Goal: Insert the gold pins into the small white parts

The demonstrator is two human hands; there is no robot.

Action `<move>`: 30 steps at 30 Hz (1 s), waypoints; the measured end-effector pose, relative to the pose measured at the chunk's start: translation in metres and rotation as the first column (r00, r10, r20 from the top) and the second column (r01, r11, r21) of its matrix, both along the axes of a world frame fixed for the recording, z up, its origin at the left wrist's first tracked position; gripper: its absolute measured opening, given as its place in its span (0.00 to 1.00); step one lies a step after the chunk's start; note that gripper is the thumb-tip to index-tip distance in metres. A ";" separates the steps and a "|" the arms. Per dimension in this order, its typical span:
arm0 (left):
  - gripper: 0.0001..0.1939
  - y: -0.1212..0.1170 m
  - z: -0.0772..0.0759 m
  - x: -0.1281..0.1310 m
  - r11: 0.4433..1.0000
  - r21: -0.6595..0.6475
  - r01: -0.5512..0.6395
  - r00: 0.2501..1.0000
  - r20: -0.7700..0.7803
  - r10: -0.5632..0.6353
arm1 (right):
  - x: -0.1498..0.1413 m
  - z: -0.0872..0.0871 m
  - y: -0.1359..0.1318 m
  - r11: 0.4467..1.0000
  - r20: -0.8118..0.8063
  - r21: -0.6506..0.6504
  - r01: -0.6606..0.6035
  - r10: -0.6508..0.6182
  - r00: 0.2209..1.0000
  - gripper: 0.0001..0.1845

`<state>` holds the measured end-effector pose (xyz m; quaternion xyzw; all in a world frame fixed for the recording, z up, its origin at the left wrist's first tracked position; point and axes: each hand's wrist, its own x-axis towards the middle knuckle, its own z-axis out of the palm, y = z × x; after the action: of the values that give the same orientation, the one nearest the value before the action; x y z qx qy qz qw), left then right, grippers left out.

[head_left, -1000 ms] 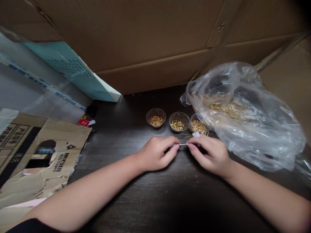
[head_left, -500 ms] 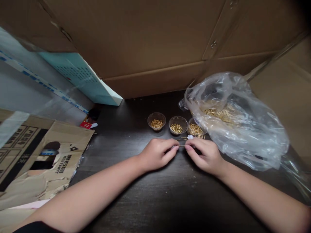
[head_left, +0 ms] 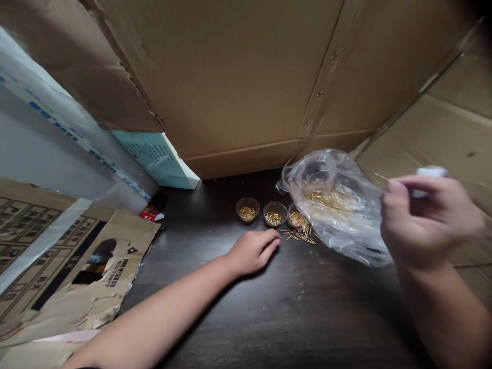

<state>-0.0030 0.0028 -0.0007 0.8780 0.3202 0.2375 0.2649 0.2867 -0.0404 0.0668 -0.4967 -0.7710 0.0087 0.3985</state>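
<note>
Head view, contents listed from where I sit, largest first. Cardboard wall: brown, upright, behind the counter. Counter: dark, bearing the cups, bag and loose pins. Grey panel: far left, crossed by blue-printed tape. Torn cardboard: printed, at the left, below the panel. Clear plastic bag: crumpled, gold-coloured pins visible in it, its edge against the right cup.

Right hand: raised at the right, blurred; I read its grip as narrow, thumb and finger pinching one gold-coloured pin, which sticks out to the left. Left hand: low over the counter, in front of the cups; grip narrow, finger and thumb drawn together, and I cannot tell whether anything sits between them.

Pale blue box: at the foot of the wall, left. Three clear cups, in a row, each with small gold-coloured pieces: left cup, middle cup, right cup. Red packet: beside the torn cardboard. White object: behind the right fingers, too blurred for me to identify. Loose pins: scattered just in front of the right cup.
</note>
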 end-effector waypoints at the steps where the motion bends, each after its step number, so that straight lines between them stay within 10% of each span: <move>1: 0.12 0.000 0.000 0.000 1.000 0.025 0.006 0.999 -0.041 -0.005 | 0.001 0.001 0.006 0.999 -0.001 0.002 0.045 -0.045 0.999 0.12; 9: 0.13 -0.001 0.001 0.003 0.991 0.135 -0.002 0.983 -0.182 0.027 | -0.017 0.010 0.042 0.953 0.006 -0.016 0.302 -0.302 0.953 0.14; 12: 0.14 -0.002 0.002 0.003 0.989 0.147 0.001 0.980 -0.196 0.028 | -0.039 0.020 0.050 0.972 0.257 -0.198 0.125 -0.071 0.964 0.15; 15: 0.15 -0.002 0.002 0.001 0.989 0.145 0.003 0.982 -0.188 0.025 | -0.062 0.025 0.059 0.871 0.550 -0.467 0.151 0.152 0.821 0.14; 30: 0.10 0.009 -0.005 -0.006 0.998 0.044 0.044 0.999 0.029 -0.045 | -0.094 0.023 0.080 0.750 0.698 -0.538 0.384 0.141 0.702 0.11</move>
<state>-0.0092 0.0121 -0.0061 0.8868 0.2913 0.2516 0.2556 0.1925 0.0395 0.0899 -0.6209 -0.7721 0.0576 -0.1230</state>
